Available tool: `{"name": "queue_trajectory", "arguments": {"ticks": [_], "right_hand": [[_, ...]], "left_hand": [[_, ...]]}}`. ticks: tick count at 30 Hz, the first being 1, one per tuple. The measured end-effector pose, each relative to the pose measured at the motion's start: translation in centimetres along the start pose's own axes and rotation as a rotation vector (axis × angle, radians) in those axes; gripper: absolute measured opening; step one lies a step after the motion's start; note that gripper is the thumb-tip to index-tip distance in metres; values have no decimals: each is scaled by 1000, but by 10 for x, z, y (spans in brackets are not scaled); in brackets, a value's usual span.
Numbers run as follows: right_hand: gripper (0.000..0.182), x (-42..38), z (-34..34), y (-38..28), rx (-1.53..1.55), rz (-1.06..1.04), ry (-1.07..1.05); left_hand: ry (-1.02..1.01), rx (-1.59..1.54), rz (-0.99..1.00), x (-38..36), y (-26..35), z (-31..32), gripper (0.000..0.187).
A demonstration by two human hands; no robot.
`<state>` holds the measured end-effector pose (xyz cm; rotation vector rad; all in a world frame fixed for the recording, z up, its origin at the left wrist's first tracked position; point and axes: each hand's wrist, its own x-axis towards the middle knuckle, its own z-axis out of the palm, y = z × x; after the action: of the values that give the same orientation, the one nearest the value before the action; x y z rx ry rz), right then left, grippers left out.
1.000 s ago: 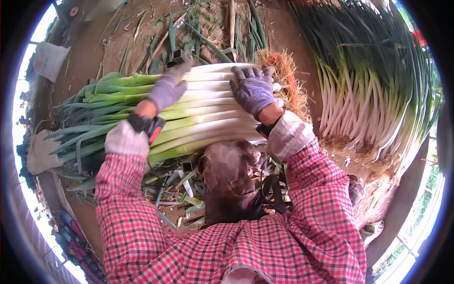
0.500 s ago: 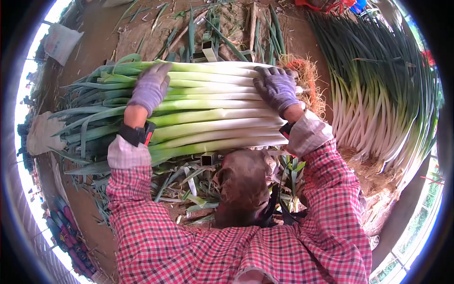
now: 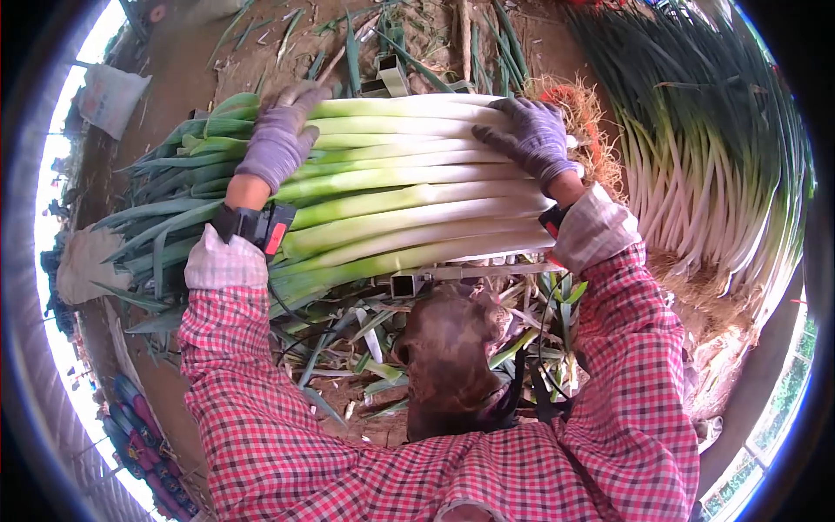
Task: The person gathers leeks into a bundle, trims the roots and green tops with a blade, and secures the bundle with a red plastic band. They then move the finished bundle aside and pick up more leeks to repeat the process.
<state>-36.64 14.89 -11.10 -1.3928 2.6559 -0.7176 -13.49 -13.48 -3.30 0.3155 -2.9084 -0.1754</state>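
A wide layer of long green onions (image 3: 409,193) lies side by side in front of me, dark leaves to the left, white shanks to the right. My left hand (image 3: 280,139), in a purple-grey glove, rests on the far part of the layer where green meets leaf. Its fingers reach over the far edge, with the thumb apart. My right hand (image 3: 529,139), gloved alike, lies over the white shanks near the root end, fingers spread and palm down. Beyond it show the stringy roots (image 3: 600,161), partly with orange-red colour among them.
A large heap of green onions (image 3: 704,174) lies at the right, roots towards me. Under the layer, ends of a metal frame (image 3: 405,285) show. Cut leaf scraps (image 3: 374,335) litter the ground around a brown rounded object (image 3: 452,357). A white sack (image 3: 113,100) lies far left.
Both hands and the near onion layer sit slightly farther away, and the right hand is farther right in view. The camera view has shifted a little too. Both hands still rest on the onions.
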Motion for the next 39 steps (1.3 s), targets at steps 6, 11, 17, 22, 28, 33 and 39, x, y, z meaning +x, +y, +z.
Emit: {"name": "queue_trajectory", "arguments": {"ticks": [6,11,17,22,28,33,39], "right_hand": [[62,5,2,0,-41,30,30],[59,5,-3,-7,-60,70,-8],[62,1,-6,-7,-61,20,9],[60,2,-2,2,34,-16,38],[60,2,4,6,29,-30,52],[60,2,5,8,39,-26,79],[60,1,7,6,31,-52,97]], "left_hand": [[-282,103,-183,-15,-4,-11,23],[-398,250,-102,-25,-14,9,23],[-395,231,-258,-16,-9,11,24],[-400,235,-305,1,-2,3,24],[-490,537,-239,20,37,-17,31],[-439,567,-140,11,16,-2,38],[-551,478,-156,22,23,-13,36]]}}
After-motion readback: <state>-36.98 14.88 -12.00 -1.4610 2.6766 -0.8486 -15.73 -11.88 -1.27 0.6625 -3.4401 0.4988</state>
